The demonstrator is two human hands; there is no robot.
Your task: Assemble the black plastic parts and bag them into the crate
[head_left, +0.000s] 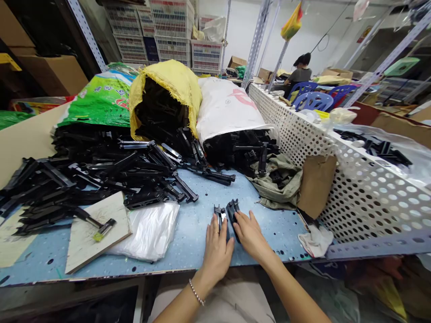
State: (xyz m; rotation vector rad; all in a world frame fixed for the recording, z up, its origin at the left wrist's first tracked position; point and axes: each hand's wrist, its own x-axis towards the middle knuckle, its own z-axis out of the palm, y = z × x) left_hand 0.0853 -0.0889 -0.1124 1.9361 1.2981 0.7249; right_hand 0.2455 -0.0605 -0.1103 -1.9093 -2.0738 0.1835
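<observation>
Black plastic parts (pixel 232 210), one gripped by the left hand (pixel 217 246), one by the right hand (pixel 251 234), meet between them, seemingly mid-joining and needing square alignment.

Both hands rest on the blue table (pixel 188 237), the left hand (pixel 217 249) and right hand (pixel 251 235) side by side, each pressing a black plastic part (pixel 232 211) lying just beyond the fingertips.
</observation>
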